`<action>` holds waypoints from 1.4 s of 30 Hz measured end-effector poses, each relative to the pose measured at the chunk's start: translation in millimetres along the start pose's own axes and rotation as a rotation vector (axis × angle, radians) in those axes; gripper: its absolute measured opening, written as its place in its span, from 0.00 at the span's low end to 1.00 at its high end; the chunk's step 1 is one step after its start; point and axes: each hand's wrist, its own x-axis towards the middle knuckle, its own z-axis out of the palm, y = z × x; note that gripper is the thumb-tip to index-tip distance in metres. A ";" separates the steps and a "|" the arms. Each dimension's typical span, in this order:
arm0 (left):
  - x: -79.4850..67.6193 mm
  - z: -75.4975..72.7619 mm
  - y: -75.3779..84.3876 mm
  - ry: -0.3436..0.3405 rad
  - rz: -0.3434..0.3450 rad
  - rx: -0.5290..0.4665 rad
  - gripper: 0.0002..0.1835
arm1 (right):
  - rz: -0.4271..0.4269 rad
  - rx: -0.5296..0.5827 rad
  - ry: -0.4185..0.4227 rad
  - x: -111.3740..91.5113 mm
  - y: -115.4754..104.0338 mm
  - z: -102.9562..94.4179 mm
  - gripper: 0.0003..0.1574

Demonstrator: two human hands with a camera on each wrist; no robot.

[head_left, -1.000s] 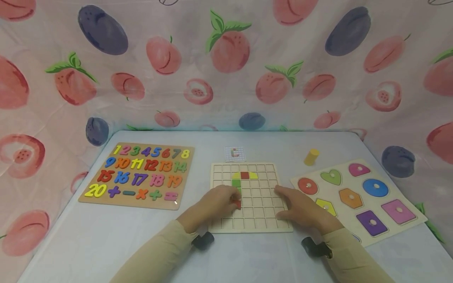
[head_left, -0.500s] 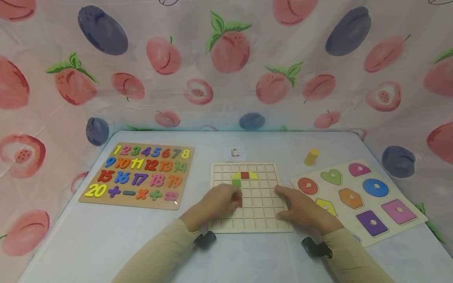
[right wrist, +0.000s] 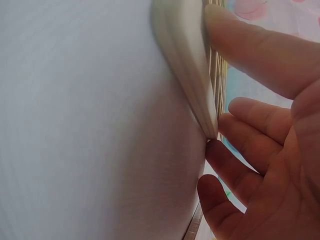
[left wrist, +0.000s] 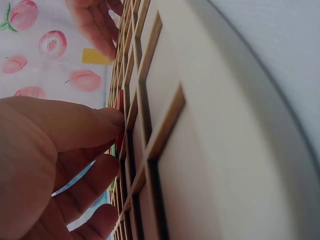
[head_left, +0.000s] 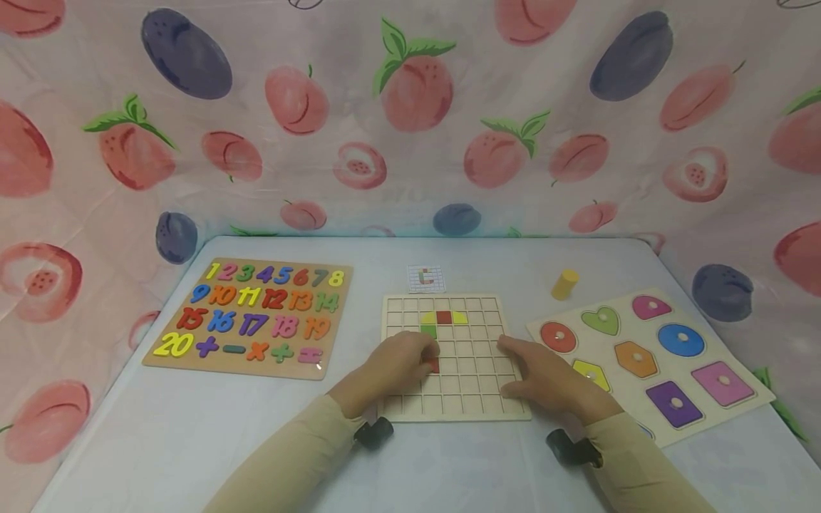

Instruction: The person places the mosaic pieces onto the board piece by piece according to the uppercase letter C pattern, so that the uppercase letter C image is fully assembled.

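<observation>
My left hand (head_left: 398,362) is over the left half of a wooden grid board (head_left: 471,406), pinching a small red square tile (head_left: 435,366). In the left wrist view, the thumb lies against this red tile (left wrist: 120,100) at the grid's surface, and the fingers partly hide it. Whether it sits fully in a cell cannot be told. Farther up the board lie another red square (head_left: 443,318), two yellow rounded pieces (head_left: 459,318) and a green tile (head_left: 427,332). My right hand (head_left: 548,374) rests at the board's right edge, its fingers loosely spread and touching the rim.
A pattern card (head_left: 426,278) lies behind the board. On the left is a number puzzle (head_left: 250,306); on the right, a shape puzzle with knobs (head_left: 648,388) reaches under my right hand. A yellow cylinder (head_left: 565,284) stands at the back right.
My left hand has shifted slightly away from me and to the right, bringing the red tile a little farther up the board. The right hand has stayed where it was.
</observation>
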 end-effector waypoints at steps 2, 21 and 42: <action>0.4 -0.3 -0.1 0.004 0.006 -0.002 0.10 | -0.002 0.000 -0.001 0.4 -0.2 -0.3 0.49; -3.1 -14.1 -5.0 0.019 -0.076 -0.103 0.13 | 0.019 0.015 -0.007 1.6 -0.1 -0.9 0.49; -43.8 -41.0 -40.0 0.049 -0.269 -0.140 0.14 | 0.057 0.045 -0.012 0.6 0.9 1.6 0.49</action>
